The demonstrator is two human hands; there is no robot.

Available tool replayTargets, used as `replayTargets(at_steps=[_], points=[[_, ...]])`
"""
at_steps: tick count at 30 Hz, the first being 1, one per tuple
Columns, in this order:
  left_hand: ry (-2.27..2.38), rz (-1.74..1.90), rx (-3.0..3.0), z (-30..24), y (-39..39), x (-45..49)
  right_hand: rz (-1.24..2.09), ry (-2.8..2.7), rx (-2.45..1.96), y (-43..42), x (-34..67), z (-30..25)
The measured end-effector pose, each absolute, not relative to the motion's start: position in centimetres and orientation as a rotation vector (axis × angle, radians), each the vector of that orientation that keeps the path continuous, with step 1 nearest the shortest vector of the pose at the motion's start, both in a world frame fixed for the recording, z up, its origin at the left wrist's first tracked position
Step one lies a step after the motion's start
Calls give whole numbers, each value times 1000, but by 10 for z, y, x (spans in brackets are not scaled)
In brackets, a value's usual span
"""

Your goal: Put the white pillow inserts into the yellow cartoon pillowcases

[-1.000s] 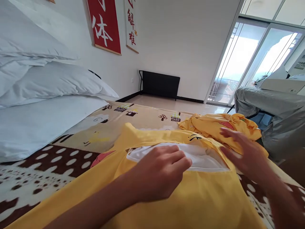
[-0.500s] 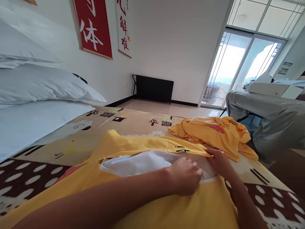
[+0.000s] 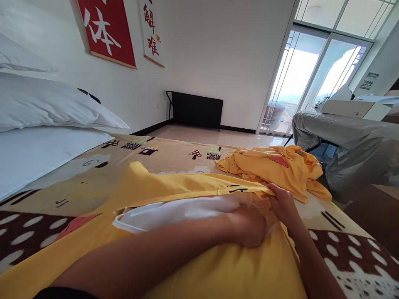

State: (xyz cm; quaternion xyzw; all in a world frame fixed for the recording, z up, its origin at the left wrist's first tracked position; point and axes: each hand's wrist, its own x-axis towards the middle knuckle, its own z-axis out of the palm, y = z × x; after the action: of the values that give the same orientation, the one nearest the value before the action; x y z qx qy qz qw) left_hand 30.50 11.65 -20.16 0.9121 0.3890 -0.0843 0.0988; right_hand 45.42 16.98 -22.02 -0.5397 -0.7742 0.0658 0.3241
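A yellow pillowcase (image 3: pixel 174 182) with a printed face lies across the bed, its opening toward me. Inside that opening shows a white pillow (image 3: pixel 187 207) with a piped edge. My left hand (image 3: pixel 251 226) reaches across from the left, closed in a fist at the right end of the opening, on the pillow; its fingertips are partly hidden by the cloth. My right hand (image 3: pixel 283 203) pinches the upper rim of the pillowcase at the right corner of the opening and holds it up.
A crumpled yellow cloth (image 3: pixel 274 166) lies beyond my right hand on the patterned blanket (image 3: pixel 174 158). White pillows (image 3: pixel 56 104) are stacked at the left. A plastic-wrapped piece of furniture (image 3: pixel 352 133) carrying a box (image 3: pixel 346 109) stands at the right. A black folded panel (image 3: pixel 196 109) leans by the wall.
My left fist has pushed further right into the opening, more under the cloth. My right hand still holds the rim. The camera view has turned slightly right and down.
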Motion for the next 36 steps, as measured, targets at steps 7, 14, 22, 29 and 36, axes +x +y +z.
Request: replayTargets(at_steps=[7,14,22,29,36], points=[[1005,6,2622,-215,150,313,239,-1834,-1328,165,448,-219],[1246,749,2336,-256,154,296,294,-1769,-1241,186,453,-236],[1287,801,2232,-264,164,303,587,-1765,-1063,181,455,-228],[1314,749,2340,-252,156,312,653,-2031,-1109,175,471,-216],[1077,624,2489,-253,156,305,-84,-2015,-1409,174,475,-217]])
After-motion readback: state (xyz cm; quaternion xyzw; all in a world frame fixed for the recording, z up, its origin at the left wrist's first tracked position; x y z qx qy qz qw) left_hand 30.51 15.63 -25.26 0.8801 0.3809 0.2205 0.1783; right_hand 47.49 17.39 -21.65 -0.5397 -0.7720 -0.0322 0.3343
